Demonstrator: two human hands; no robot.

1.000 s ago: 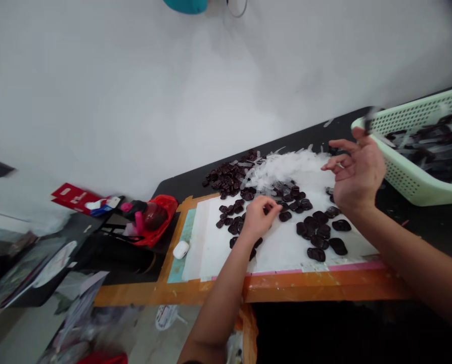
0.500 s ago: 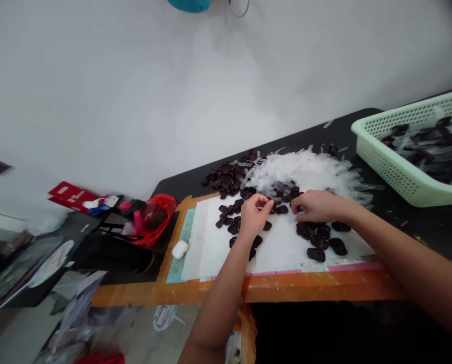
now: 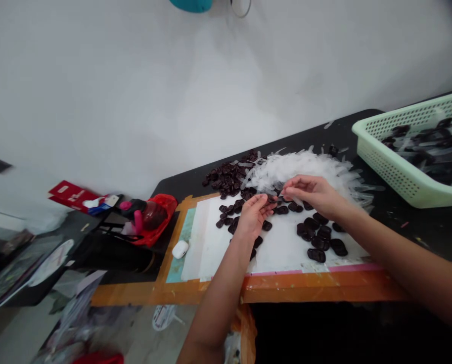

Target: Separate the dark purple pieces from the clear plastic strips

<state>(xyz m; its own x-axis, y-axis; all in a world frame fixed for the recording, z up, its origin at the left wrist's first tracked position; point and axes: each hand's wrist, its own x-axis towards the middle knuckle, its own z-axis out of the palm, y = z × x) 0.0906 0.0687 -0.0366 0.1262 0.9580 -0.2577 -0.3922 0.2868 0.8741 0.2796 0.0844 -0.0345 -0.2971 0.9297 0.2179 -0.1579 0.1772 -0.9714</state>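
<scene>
My left hand (image 3: 253, 215) holds a small dark piece (image 3: 271, 199) between thumb and fingers, above the white sheet (image 3: 211, 253). Close by on its right, my right hand (image 3: 311, 194) is closed in a pinch near that piece; what its fingertips hold is too small to make out. Loose dark pieces (image 3: 317, 255) lie on the sheet below my right hand, and others are around my left hand. Behind the hands is a heap of clear, whitish strips (image 3: 305, 164), with a pile of small dark pieces (image 3: 226, 179) to its left.
A pale green basket (image 3: 404, 182) of dark pieces and strips stands at the right. On the left are a white case (image 3: 180, 249), a red basket (image 3: 167, 220) with a bottle, and a black cylinder (image 3: 116, 253). Orange tape (image 3: 305, 290) runs along the front edge.
My right hand has moved up and left from the dark pieces towards my left hand. A dark piece now shows in my left fingers, which have turned more palm-up.
</scene>
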